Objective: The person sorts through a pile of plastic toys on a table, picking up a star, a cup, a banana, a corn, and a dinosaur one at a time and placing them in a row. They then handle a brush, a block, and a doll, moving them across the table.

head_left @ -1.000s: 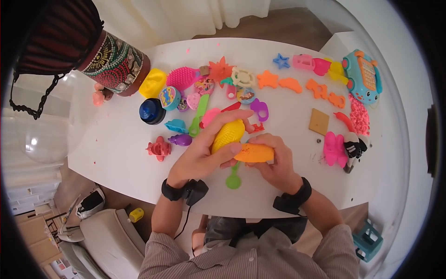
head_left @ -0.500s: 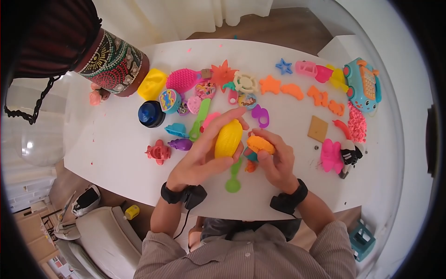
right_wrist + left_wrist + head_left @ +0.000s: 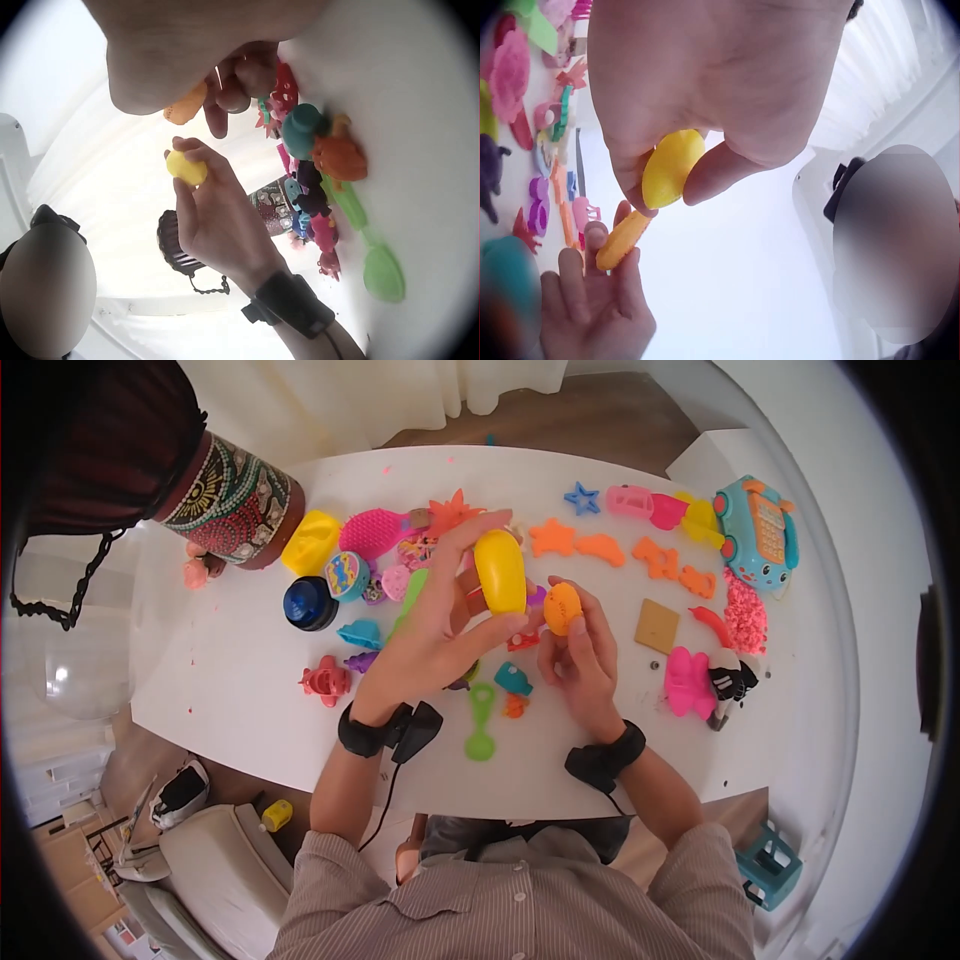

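My left hand (image 3: pixel 425 630) grips a yellow oval toy piece (image 3: pixel 501 572) between thumb and fingers, above the table. Its smooth rounded side shows in the head view. To the right, my right hand (image 3: pixel 583 660) pinches a flattish orange oval piece (image 3: pixel 562 608) marked with small dents. In the left wrist view the orange piece (image 3: pixel 624 241) is just below the yellow one (image 3: pixel 673 169). A gap separates the two in the right wrist view. Beneath the hands lie a green toy spoon (image 3: pixel 481 735) and a teal toy (image 3: pixel 513 678) with an orange part (image 3: pixel 515 706).
Toys crowd the left and back of the table (image 3: pixel 240 690), among them a pink brush (image 3: pixel 372 532) and a dark blue jar (image 3: pixel 309 604). Orange shapes (image 3: pixel 552 537), a brown square (image 3: pixel 656 626), pink crumbs (image 3: pixel 745 615) and a toy phone (image 3: pixel 762 532) lie right. A drum (image 3: pixel 235 500) stands far left.
The two pieces, close together at first, have come apart. My left hand has lifted and turned the yellow piece, showing its smooth side; my right hand has turned the orange piece and moved it up.
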`<move>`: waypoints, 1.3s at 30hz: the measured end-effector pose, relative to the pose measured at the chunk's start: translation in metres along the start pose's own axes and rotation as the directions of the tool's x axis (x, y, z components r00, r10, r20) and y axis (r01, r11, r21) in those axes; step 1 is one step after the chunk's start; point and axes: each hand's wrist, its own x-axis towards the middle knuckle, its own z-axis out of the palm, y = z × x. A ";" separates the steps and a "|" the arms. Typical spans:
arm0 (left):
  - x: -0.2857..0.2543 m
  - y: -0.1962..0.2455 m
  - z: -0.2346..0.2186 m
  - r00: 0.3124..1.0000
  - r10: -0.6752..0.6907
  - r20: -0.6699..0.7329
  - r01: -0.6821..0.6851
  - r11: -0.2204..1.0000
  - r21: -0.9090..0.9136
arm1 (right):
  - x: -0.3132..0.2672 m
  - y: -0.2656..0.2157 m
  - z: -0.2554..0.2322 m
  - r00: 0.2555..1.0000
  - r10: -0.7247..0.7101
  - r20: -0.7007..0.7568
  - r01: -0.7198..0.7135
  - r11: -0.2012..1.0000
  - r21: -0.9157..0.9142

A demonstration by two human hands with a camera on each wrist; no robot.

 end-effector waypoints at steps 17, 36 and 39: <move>-0.014 -0.014 0.004 0.996 -0.075 -0.052 0.091 0.893 0.440 | 0.002 0.011 0.001 0.999 -0.035 -0.002 0.034 0.998 -0.048; -0.019 -0.024 0.010 0.994 -0.070 -0.083 0.080 0.989 0.124 | -0.002 -0.004 -0.002 0.988 0.137 0.077 -0.145 0.983 0.114; -0.019 -0.029 0.008 0.996 -0.022 -0.086 0.031 0.994 0.108 | -0.003 0.000 -0.004 0.989 0.115 0.093 -0.125 0.987 0.104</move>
